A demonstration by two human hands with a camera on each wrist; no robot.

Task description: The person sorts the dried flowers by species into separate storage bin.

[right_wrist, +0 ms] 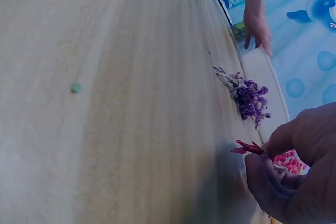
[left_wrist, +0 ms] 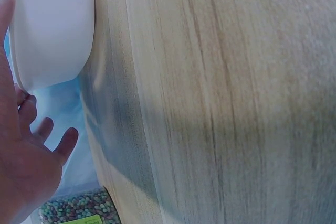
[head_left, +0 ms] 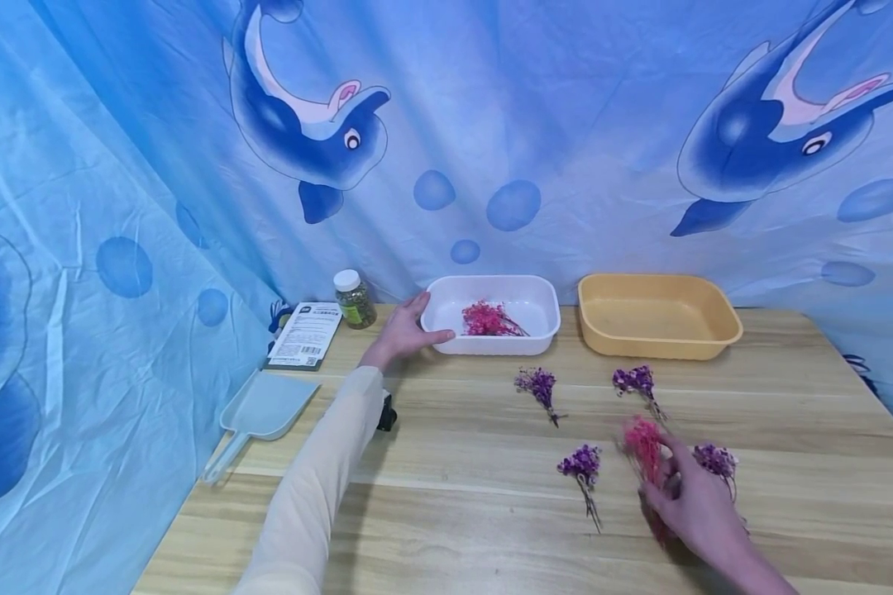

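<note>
My right hand (head_left: 688,504) pinches a pink dried-flower bunch (head_left: 642,442) by its stems, over the right part of the table. In the right wrist view, red stem ends (right_wrist: 248,148) poke out between thumb and fingers. At the back, my left hand (head_left: 405,330) holds the left end of a white basin (head_left: 491,347), thumb on the near rim; its outer fingers (left_wrist: 65,145) spread away from the wall in the left wrist view. Inside the basin lies another pink bunch (head_left: 487,318). Purple dried-flower bunches (head_left: 584,464) lie around the right hand, one (head_left: 714,460) partly hidden by it.
A yellow basin (head_left: 658,347) stands right of the white one. Toward the left are a lidded jar (head_left: 355,302) of small grains, a printed packet (head_left: 305,335) and a pale dustpan (head_left: 271,405). A blue dolphin curtain (head_left: 454,124) hangs behind the table.
</note>
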